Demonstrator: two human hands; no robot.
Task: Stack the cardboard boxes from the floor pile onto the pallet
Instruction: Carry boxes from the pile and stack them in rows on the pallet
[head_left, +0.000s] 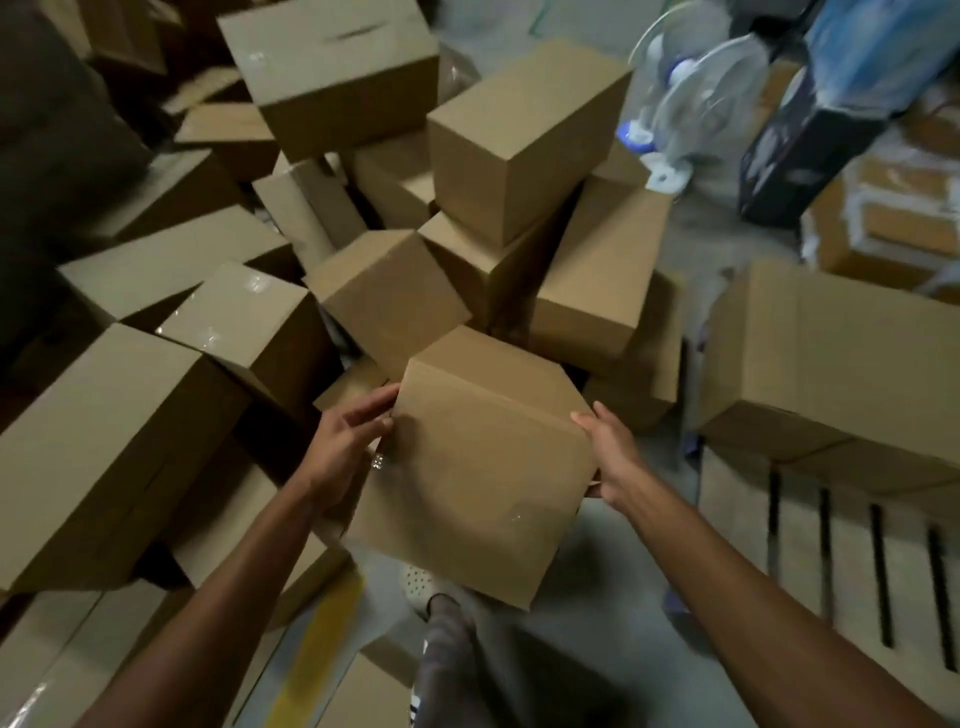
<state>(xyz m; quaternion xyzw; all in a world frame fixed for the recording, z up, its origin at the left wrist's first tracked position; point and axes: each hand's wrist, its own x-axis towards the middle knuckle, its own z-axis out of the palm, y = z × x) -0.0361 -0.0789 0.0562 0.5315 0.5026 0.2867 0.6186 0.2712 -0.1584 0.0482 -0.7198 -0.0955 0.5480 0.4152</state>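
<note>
Head view. Both hands hold one closed cardboard box (483, 467) clear of the floor at lower centre of the frame, in front of the floor pile (363, 249) that fills the left and centre. The left hand (348, 441) clasps the box's left edge, its fingers (374, 397) reaching round the side and the thumb on the near face. The right hand (608, 457) clamps the right edge, thumb on top and the other fingers tucked beneath. The pallet (831, 551), slatted, lies at lower right and carries a large box (841, 364) at its far end.

Risks, as judged:
- The grip sits on two opposite edges with little support beneath, so a heavy or shifting load could slide out during the swing to the right.
- The pile is loosely heaped, with tilted boxes leaning on one another, and pulling one clear may topple its neighbours.
- A foot (421, 587) stands directly beneath the held box.
- A white fan (696, 93) at upper right stands near the pile's edge.

Containers: every box in view is shut, several sealed with clear tape, so their contents cannot be told.
</note>
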